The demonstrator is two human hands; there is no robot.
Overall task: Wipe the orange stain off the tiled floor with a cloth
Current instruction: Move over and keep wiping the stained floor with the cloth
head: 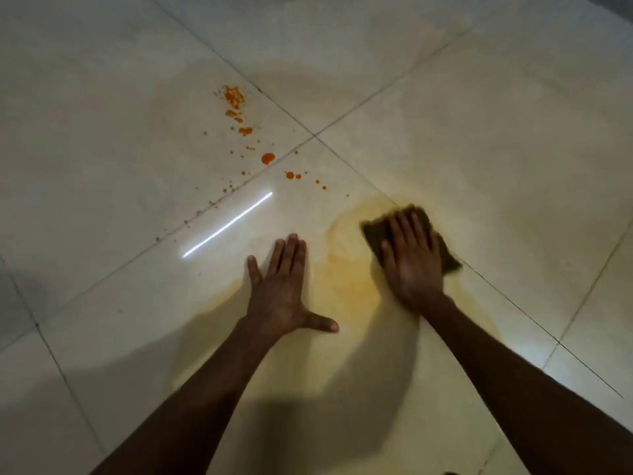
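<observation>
The right hand (412, 260) lies flat on a dark cloth (376, 231), palm down, likely so the whole hand can bear down and spread the pressure as the cloth is rubbed across the floor (496, 114). Its fingers are extended and only slightly apart, pressing the cloth to the tile rather than pinching it; the cloth's edges show to the left of and beyond the fingertips. The left hand (284, 291) holds nothing: it is planted on bare tile just beside the cloth, apparently as a prop for the person's weight, with four fingers straight and nearly together and the thumb splayed wide to the right. Between and around the hands spreads a pale yellow smear (352, 289). The brighter orange spots (268, 158) sit further off, past the left hand near the grout crossing, not yet wiped.
</observation>
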